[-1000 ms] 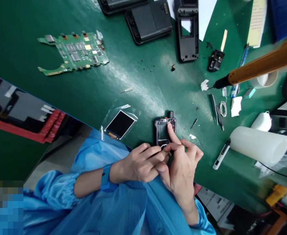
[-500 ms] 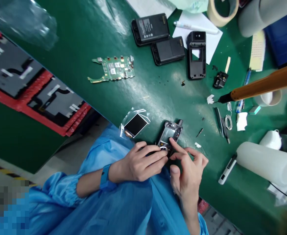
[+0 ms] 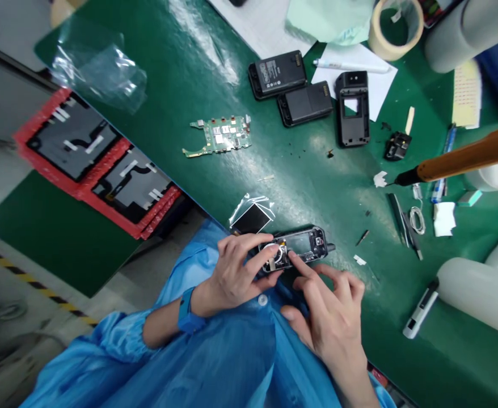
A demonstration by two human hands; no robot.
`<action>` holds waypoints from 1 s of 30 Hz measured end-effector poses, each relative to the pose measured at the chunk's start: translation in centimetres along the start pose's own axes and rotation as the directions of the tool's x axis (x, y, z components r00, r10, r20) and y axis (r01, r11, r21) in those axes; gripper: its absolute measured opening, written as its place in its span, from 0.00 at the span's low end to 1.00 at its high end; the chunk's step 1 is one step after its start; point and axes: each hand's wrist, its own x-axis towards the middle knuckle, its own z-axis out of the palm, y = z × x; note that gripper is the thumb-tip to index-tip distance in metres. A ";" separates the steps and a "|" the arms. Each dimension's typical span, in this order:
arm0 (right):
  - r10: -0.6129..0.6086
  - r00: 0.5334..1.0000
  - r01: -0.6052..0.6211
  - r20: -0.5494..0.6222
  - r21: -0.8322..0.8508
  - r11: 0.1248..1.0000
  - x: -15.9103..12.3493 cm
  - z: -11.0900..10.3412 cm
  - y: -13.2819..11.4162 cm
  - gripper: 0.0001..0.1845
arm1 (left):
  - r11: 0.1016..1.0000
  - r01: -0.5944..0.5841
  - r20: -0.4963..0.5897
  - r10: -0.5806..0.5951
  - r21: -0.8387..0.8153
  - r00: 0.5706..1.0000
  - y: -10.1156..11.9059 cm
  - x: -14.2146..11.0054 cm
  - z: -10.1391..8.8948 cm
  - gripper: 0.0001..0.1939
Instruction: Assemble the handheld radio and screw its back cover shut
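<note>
An opened handheld radio housing lies sideways near the table's front edge, its stubby antenna pointing right. My left hand grips its lower end, with fingers over a round part with a white ring. My right hand has its index fingertip on the housing beside the ring; the thumb is held apart and nothing is in the fingers. Just behind my left hand, a small display screen rests on clear film, partly hidden by the fingers.
A green circuit board, two black battery packs and a black back casing lie farther back. To the right are tweezers, an orange electric screwdriver and a white roll. Red-edged trays stand left of the table.
The radio housing has turned clockwise from upright to sideways, antenna now to the right. My left hand has shifted onto its lower end. The camera view has moved, showing more floor at left.
</note>
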 end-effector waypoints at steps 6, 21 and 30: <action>-0.056 0.998 0.057 0.030 -0.064 0.996 0.3 0.5 0.4 0.31 | 0.999 -0.036 0.111 0.041 -0.040 0.993 -0.9 1.4 -1.3 0.17; 0.078 0.997 -0.077 0.003 -0.125 0.989 -0.5 0.9 1.2 0.36 | 1.000 0.023 0.195 -0.026 0.018 0.980 0.2 1.7 -2.2 0.14; 0.183 0.982 -0.187 -0.051 -0.095 0.978 -0.8 1.2 1.6 0.34 | 1.000 0.030 0.203 -0.031 0.009 0.979 0.2 2.0 -2.3 0.10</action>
